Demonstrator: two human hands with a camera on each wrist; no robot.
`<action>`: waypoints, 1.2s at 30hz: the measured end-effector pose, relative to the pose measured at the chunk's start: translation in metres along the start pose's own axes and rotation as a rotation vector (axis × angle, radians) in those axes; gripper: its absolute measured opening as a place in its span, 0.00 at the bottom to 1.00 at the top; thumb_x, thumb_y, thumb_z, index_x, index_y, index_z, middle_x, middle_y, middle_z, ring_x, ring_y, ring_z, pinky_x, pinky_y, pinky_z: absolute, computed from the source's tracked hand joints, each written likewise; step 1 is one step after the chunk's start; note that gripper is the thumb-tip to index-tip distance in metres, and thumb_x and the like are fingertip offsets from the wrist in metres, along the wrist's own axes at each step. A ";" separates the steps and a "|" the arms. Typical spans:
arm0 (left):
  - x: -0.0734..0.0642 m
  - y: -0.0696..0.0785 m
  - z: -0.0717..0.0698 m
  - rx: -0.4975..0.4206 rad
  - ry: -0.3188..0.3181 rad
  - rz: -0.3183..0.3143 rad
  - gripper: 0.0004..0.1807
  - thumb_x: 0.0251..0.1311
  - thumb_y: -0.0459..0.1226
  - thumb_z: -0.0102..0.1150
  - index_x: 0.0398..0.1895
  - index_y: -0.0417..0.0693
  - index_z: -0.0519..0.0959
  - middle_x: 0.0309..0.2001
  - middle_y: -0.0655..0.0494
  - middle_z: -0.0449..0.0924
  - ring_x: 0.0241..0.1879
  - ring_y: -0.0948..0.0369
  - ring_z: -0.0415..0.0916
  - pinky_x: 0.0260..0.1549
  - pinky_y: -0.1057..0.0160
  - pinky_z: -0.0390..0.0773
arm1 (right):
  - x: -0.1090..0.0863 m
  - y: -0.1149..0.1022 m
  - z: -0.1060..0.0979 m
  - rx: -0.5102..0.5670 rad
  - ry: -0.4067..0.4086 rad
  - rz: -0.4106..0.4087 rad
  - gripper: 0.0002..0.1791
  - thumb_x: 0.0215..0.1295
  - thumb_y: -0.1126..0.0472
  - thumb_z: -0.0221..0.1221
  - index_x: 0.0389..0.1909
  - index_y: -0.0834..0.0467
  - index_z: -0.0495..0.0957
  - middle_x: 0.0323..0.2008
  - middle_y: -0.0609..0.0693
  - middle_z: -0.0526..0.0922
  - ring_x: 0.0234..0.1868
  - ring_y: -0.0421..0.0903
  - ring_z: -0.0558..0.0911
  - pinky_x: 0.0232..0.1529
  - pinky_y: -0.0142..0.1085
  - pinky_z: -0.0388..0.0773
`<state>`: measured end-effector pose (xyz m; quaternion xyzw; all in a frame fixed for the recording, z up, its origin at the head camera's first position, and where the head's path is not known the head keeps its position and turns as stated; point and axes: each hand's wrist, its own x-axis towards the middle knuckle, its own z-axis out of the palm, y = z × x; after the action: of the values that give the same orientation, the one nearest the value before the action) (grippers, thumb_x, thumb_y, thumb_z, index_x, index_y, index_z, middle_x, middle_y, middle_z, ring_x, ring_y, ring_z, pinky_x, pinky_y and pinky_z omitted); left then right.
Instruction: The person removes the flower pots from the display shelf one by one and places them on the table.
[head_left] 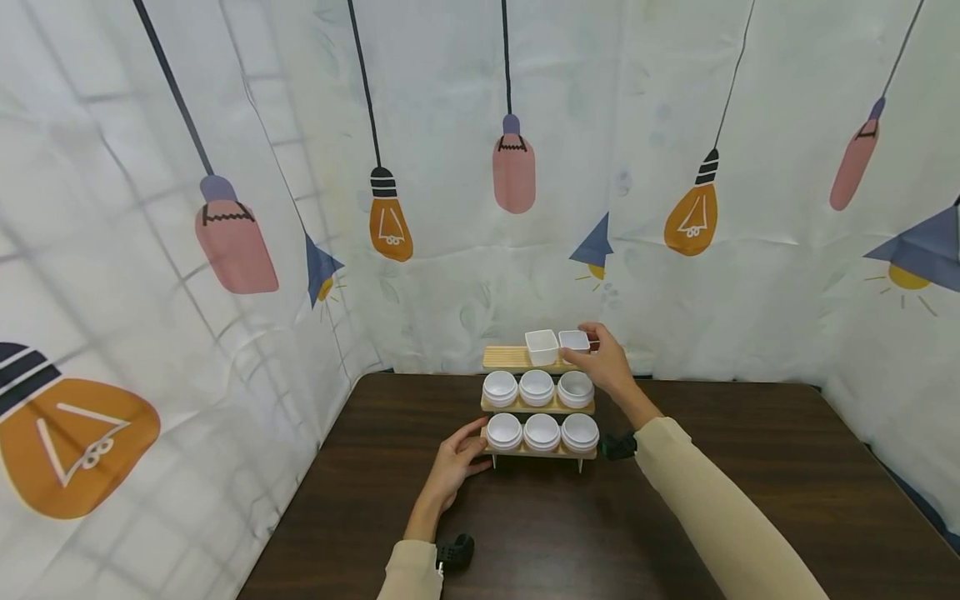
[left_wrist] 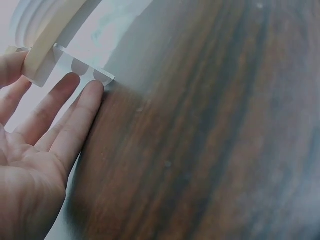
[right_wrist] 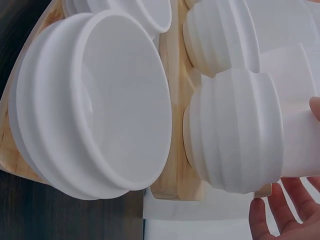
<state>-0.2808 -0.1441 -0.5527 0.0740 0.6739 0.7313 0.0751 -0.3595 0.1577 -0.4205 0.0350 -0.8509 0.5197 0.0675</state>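
A three-tier wooden rack [head_left: 512, 358] with clear supports stands at the back of the dark table. On its lower two tiers are ribbed round white bowls, such as the front left one [head_left: 504, 432]. On the top tier, a square white bowl [head_left: 542, 347] sits beside a second square white bowl [head_left: 573, 340]. My right hand [head_left: 606, 363] grips that second bowl at its right side; its underside is hidden. With thumb and fingers, my left hand [head_left: 453, 461] holds the left end of the bottom tier, fingertips [left_wrist: 93, 90] against the clear support.
A white curtain [head_left: 450, 292] printed with hanging lamps surrounds the table's back and left side. The brown wooden tabletop [head_left: 360, 500] extends to both sides of the rack. The round bowls [right_wrist: 125, 100] stand close under my right wrist.
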 end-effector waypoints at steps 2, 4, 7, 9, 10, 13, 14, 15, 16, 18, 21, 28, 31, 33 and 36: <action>0.000 0.000 0.000 -0.001 -0.002 0.001 0.27 0.74 0.37 0.57 0.74 0.43 0.68 0.51 0.51 0.83 0.53 0.61 0.80 0.55 0.45 0.84 | -0.001 0.000 -0.001 0.006 0.006 0.004 0.41 0.64 0.47 0.69 0.73 0.58 0.65 0.65 0.63 0.73 0.62 0.59 0.74 0.57 0.48 0.80; 0.000 0.000 0.000 0.000 -0.004 0.002 0.28 0.74 0.36 0.57 0.74 0.43 0.68 0.51 0.50 0.83 0.53 0.61 0.80 0.55 0.46 0.84 | -0.003 -0.001 -0.002 0.010 0.013 0.006 0.41 0.64 0.47 0.69 0.73 0.58 0.64 0.65 0.62 0.72 0.62 0.59 0.74 0.57 0.48 0.80; 0.000 0.001 0.000 0.003 -0.006 0.001 0.28 0.73 0.36 0.58 0.74 0.45 0.68 0.54 0.47 0.83 0.53 0.60 0.81 0.55 0.46 0.84 | -0.006 -0.001 -0.004 0.016 0.028 0.015 0.40 0.65 0.48 0.69 0.73 0.57 0.64 0.65 0.61 0.72 0.62 0.58 0.74 0.58 0.48 0.79; 0.000 0.001 -0.001 0.005 -0.011 0.004 0.28 0.73 0.35 0.58 0.74 0.45 0.68 0.55 0.44 0.83 0.53 0.60 0.82 0.55 0.47 0.85 | -0.009 -0.002 -0.007 0.020 0.037 0.019 0.40 0.65 0.49 0.68 0.73 0.57 0.64 0.65 0.61 0.72 0.63 0.58 0.73 0.58 0.49 0.79; -0.001 0.001 -0.001 0.007 -0.015 0.008 0.28 0.73 0.35 0.58 0.75 0.45 0.68 0.56 0.43 0.83 0.52 0.60 0.82 0.55 0.47 0.85 | -0.010 -0.002 -0.008 0.017 0.041 0.019 0.40 0.66 0.49 0.68 0.74 0.57 0.64 0.65 0.61 0.72 0.63 0.58 0.73 0.58 0.48 0.79; -0.002 0.001 -0.001 0.017 -0.029 0.023 0.29 0.73 0.35 0.58 0.75 0.44 0.67 0.57 0.43 0.83 0.52 0.61 0.83 0.54 0.49 0.86 | -0.013 0.000 -0.014 0.012 0.052 0.018 0.40 0.66 0.48 0.68 0.74 0.56 0.64 0.66 0.61 0.72 0.63 0.58 0.73 0.58 0.47 0.78; -0.002 0.001 -0.002 0.019 -0.035 0.030 0.29 0.73 0.35 0.58 0.75 0.43 0.66 0.57 0.42 0.83 0.52 0.61 0.83 0.53 0.49 0.86 | -0.014 0.001 -0.015 0.008 0.055 0.015 0.40 0.66 0.48 0.68 0.74 0.56 0.64 0.66 0.61 0.72 0.63 0.58 0.73 0.57 0.46 0.79; -0.002 0.001 -0.002 0.020 -0.041 0.034 0.29 0.73 0.35 0.57 0.75 0.43 0.66 0.57 0.42 0.83 0.52 0.61 0.83 0.52 0.49 0.86 | -0.015 0.002 -0.017 0.004 0.058 0.011 0.40 0.66 0.48 0.68 0.74 0.57 0.64 0.66 0.61 0.72 0.63 0.58 0.73 0.56 0.46 0.79; -0.002 0.001 -0.002 0.023 -0.047 0.040 0.29 0.74 0.35 0.57 0.75 0.42 0.66 0.57 0.41 0.83 0.52 0.61 0.83 0.52 0.49 0.87 | -0.016 0.003 -0.019 0.003 0.059 0.007 0.40 0.66 0.48 0.68 0.74 0.57 0.63 0.66 0.61 0.72 0.63 0.58 0.74 0.55 0.45 0.79; -0.002 0.001 -0.002 0.020 -0.051 0.037 0.28 0.74 0.34 0.56 0.75 0.43 0.66 0.57 0.41 0.82 0.52 0.61 0.83 0.51 0.49 0.87 | -0.019 0.005 -0.023 0.006 0.063 0.000 0.40 0.66 0.49 0.68 0.74 0.57 0.64 0.65 0.61 0.72 0.62 0.58 0.74 0.54 0.44 0.79; -0.002 0.001 -0.001 0.014 -0.050 0.026 0.28 0.74 0.33 0.56 0.75 0.44 0.67 0.57 0.40 0.82 0.52 0.59 0.83 0.50 0.48 0.87 | -0.024 0.009 -0.028 0.007 0.066 -0.011 0.40 0.66 0.49 0.68 0.74 0.57 0.63 0.65 0.61 0.72 0.62 0.58 0.74 0.53 0.40 0.79; -0.002 0.001 0.001 0.014 -0.047 0.034 0.28 0.74 0.33 0.56 0.75 0.42 0.66 0.56 0.41 0.82 0.51 0.59 0.83 0.50 0.47 0.87 | -0.035 0.019 -0.038 0.022 0.080 -0.044 0.39 0.67 0.52 0.68 0.74 0.59 0.64 0.63 0.63 0.73 0.58 0.57 0.75 0.44 0.28 0.77; -0.003 -0.001 0.001 0.013 -0.053 0.053 0.28 0.74 0.33 0.55 0.75 0.40 0.66 0.55 0.42 0.83 0.51 0.60 0.83 0.49 0.47 0.87 | -0.039 0.024 -0.042 0.015 0.085 -0.045 0.39 0.66 0.52 0.68 0.73 0.58 0.64 0.62 0.62 0.74 0.58 0.58 0.75 0.43 0.27 0.77; -0.003 -0.001 0.001 0.012 -0.050 0.052 0.28 0.74 0.33 0.55 0.75 0.40 0.66 0.54 0.43 0.83 0.50 0.61 0.83 0.49 0.48 0.87 | -0.042 0.028 -0.045 0.001 0.087 -0.044 0.39 0.66 0.52 0.68 0.74 0.58 0.64 0.62 0.63 0.74 0.58 0.58 0.76 0.44 0.28 0.77; -0.003 -0.001 0.000 0.012 -0.053 0.051 0.28 0.74 0.33 0.55 0.75 0.40 0.65 0.54 0.43 0.83 0.50 0.61 0.83 0.49 0.48 0.87 | -0.044 0.033 -0.049 -0.009 0.091 -0.039 0.39 0.67 0.51 0.68 0.74 0.58 0.64 0.63 0.63 0.74 0.59 0.58 0.75 0.45 0.30 0.77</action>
<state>-0.2779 -0.1445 -0.5535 0.1108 0.6740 0.7266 0.0736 -0.3161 0.2155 -0.4339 0.0276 -0.8486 0.5154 0.1162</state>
